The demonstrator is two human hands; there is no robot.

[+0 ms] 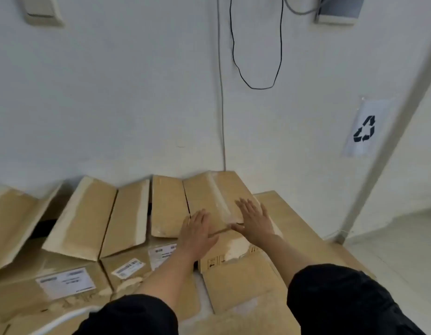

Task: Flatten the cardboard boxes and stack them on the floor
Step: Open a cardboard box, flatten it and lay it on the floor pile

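A brown cardboard box (209,199) lies on the floor against the white wall, its flaps spread out and strips of tape along them. My left hand (197,230) rests palm down on its near flap edge, fingers apart. My right hand (254,218) lies flat on the taped flap beside it, fingers spread. Neither hand grips anything. A flattened sheet of cardboard (301,228) lies under and to the right of the box. Nearer me, another flap (238,284) lies flat between my forearms.
Two more boxes (88,213) with raised flaps and white labels (66,282) stand to the left along the wall. A black cable (258,85) hangs on the wall. A recycling sign (365,129) is taped at the right, beside a corner trim and pale floor (403,250).
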